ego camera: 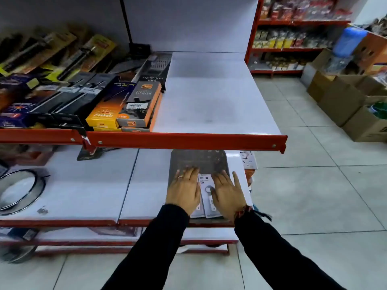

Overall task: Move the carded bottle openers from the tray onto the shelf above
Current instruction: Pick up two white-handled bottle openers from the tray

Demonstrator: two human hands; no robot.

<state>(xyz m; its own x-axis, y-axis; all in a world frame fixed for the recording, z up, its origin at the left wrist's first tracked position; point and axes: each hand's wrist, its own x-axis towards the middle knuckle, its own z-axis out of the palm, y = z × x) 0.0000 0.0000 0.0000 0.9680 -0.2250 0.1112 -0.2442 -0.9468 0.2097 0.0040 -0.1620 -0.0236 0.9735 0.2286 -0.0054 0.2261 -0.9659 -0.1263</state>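
Both hands lie flat, fingers spread, on the openers (206, 197) in the tray (199, 162), low and just right of centre in the frame. The left hand (184, 190) covers the left card and the right hand (227, 194) the right one; neither is curled round anything, so nothing looks gripped yet. The white cards sit at the tray's near end, on the lower shelf (83, 191).

To do this step well, the person would likely square the cards into one stack, pinch it by the edges, and draw it towards themselves before lifting, because the red lip (188, 141) of the upper shelf (209, 97) overhangs the tray's far end and stands in the way of a straight rise.

The right half of the upper shelf is bare white. Boxed lighters (138, 105) fill its left half, so the cards belong right of them. Cardboard boxes (345, 97) stand on the floor at the right edge, well apart.
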